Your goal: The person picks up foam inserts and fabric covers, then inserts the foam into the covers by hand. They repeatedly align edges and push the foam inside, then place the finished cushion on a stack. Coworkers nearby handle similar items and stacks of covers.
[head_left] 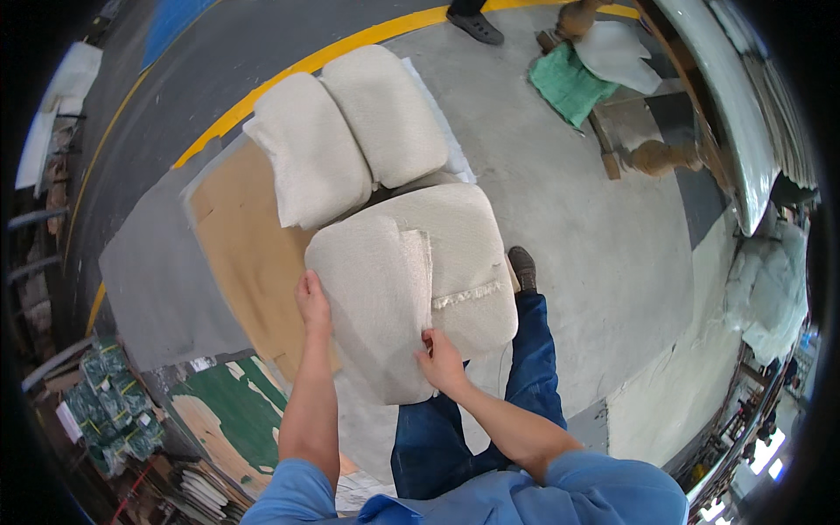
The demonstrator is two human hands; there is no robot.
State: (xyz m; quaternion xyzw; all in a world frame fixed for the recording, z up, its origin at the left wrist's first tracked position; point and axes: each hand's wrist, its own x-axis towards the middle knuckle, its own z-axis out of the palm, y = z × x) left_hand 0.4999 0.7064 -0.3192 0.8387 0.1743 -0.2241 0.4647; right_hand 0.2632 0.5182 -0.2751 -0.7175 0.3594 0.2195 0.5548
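Note:
In front of me is a cream upholstered seat pad (367, 306), tilted on top of a second cream pad (468, 254) that has a frayed strip of fabric across it. My left hand (313, 302) grips the upper pad's left edge, thumb on the top face and the other fingers out of sight beneath. At its right side, my right hand (440, 360) pinches the rough, folded fabric edge. Two more cream pads, a left one (311, 149) and a right one (385, 114), lie side by side just beyond.
A brown cardboard sheet (249, 254) lies left of the pads. Wooden furniture parts (661, 157) and a green cloth (569, 83) are at the far right. Bundled green wrapped packs (109, 402) stand at lower left. Another person's shoe (475, 24) shows at the far edge.

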